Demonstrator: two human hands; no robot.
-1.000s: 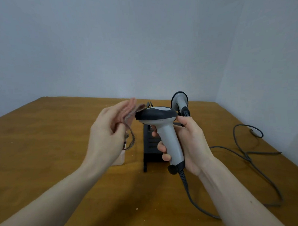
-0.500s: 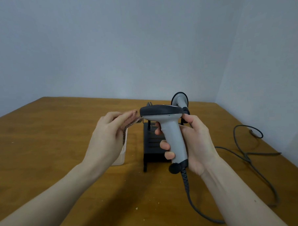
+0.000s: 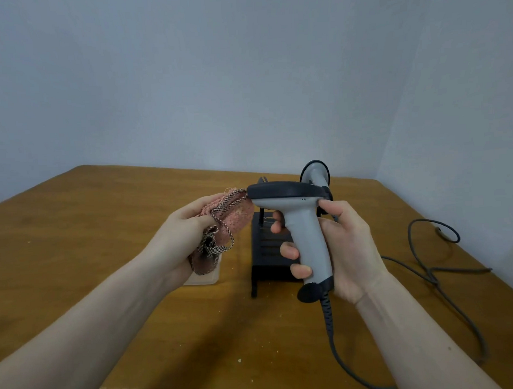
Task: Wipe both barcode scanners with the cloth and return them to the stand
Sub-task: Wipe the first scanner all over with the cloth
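Note:
My right hand [image 3: 344, 249] grips the grey handle of a barcode scanner [image 3: 306, 221], held upright above the table with its dark head pointing left. My left hand [image 3: 183, 230] holds a bunched pink cloth [image 3: 235, 217] with checked edging. The cloth touches the front tip of the scanner's head. Behind it stands the black stand [image 3: 266, 252]. A second scanner [image 3: 316, 172] sits on the stand, mostly hidden by the held one.
The wooden table [image 3: 104, 230] reaches the wall corner behind. A grey cable [image 3: 429, 275] loops over the table's right side, and the held scanner's cord hangs toward the front edge. A pale flat object [image 3: 206, 274] lies under my left hand.
My left hand has turned and brought the cloth against the scanner's front. My right hand has rotated the scanner so its head lies level, pointing left.

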